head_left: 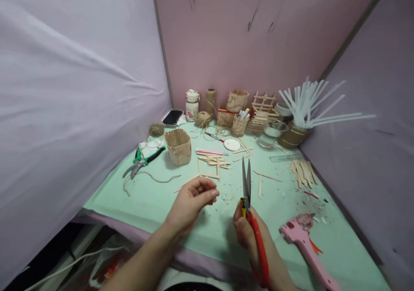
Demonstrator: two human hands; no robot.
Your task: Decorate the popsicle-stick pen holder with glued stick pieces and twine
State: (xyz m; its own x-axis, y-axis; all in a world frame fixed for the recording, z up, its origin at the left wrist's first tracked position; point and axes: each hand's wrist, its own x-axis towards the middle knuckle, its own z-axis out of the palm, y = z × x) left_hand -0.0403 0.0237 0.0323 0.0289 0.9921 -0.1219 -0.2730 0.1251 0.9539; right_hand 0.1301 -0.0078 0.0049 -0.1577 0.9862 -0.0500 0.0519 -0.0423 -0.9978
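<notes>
My right hand (250, 232) grips a pair of scissors (257, 239) with red handles, blades pointing up and slightly parted. A small yellow piece shows near the pivot. To its left, my left hand (194, 200) hovers over the table's front part, thumb and fingertips drawn together; what they hold, if anything, is too small to make out. Just beyond the left hand lie a pile of thin wooden sticks (215, 160) and a joined stick frame (217, 168). More loose sticks (268, 176) lie beyond the scissors.
A pink glue gun (305, 245) lies at right, near flat wooden sticks (303, 173). Green-handled pruning shears (139, 165) and a woven-looking container (178, 147) sit at left. Along the back stand a bottle (192, 105), twine ball (203, 119) and pot of white glue sticks (293, 134).
</notes>
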